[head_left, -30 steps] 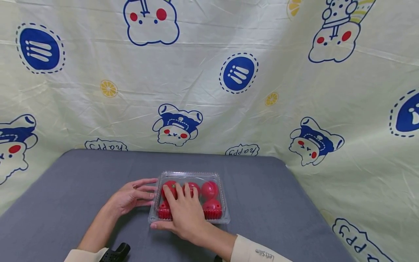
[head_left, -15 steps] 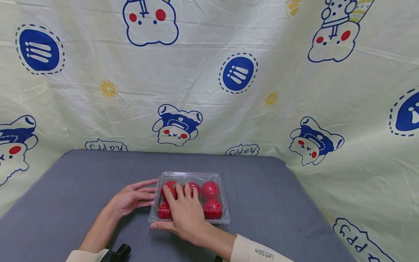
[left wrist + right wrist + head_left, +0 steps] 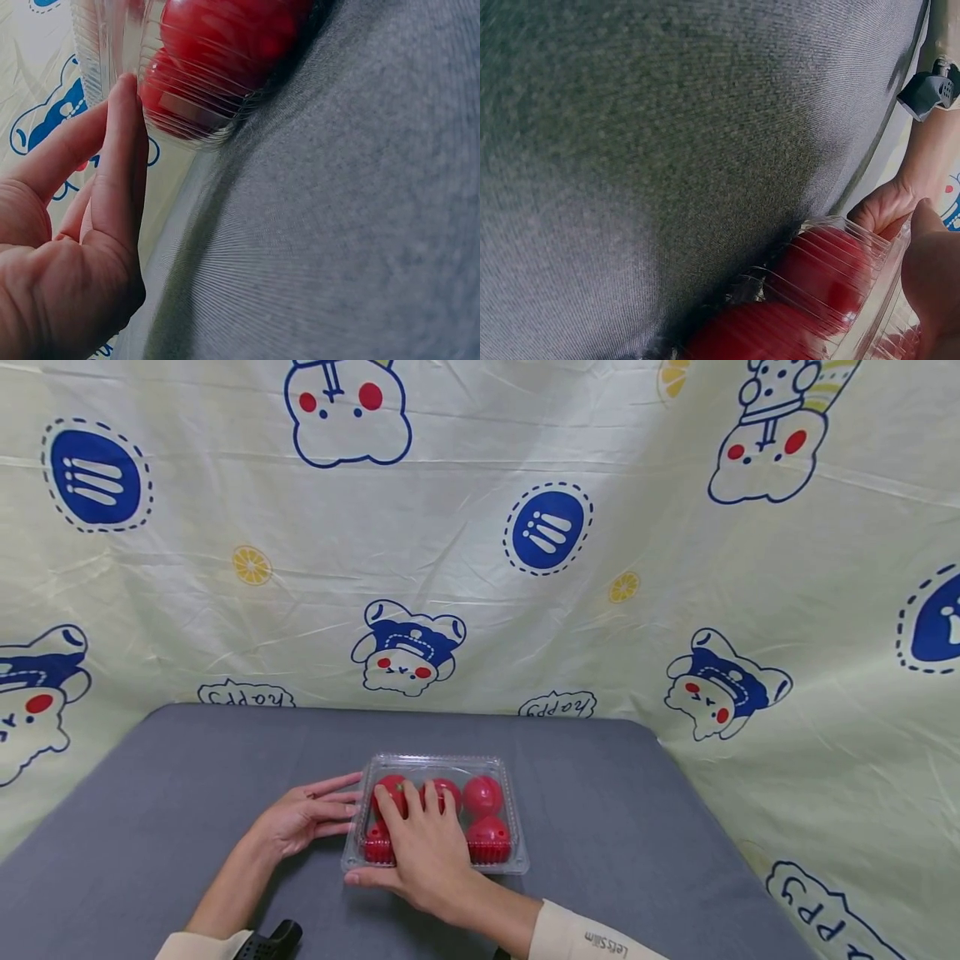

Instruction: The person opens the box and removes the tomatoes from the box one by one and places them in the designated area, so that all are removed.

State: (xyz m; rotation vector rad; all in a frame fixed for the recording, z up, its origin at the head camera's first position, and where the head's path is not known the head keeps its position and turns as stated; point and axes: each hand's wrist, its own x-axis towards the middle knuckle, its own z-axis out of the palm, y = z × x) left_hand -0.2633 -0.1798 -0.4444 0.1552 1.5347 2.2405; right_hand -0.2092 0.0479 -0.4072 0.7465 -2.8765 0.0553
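Note:
A clear plastic clamshell box (image 3: 435, 764) with a ridged rim stands on the grey table, its lid down. Several red tomatoes (image 3: 482, 795) lie inside it; one shows a bit of green at its top. My right hand (image 3: 431, 860) rests on the lid with its fingers spread, thumb along the near edge, hiding part of the tomatoes. At the box's left side is my left hand (image 3: 296, 818), fingers extended. In the left wrist view its fingertips (image 3: 126, 84) meet the box's rim. The right wrist view shows the right thumb (image 3: 926, 221) beside the rim.
A grey cloth covers the table (image 3: 615, 852). Behind it and at the sides hangs a pale curtain (image 3: 465, 535) with blue cartoon prints. A black device (image 3: 270, 939) sits on the left wrist, by the cream sleeve.

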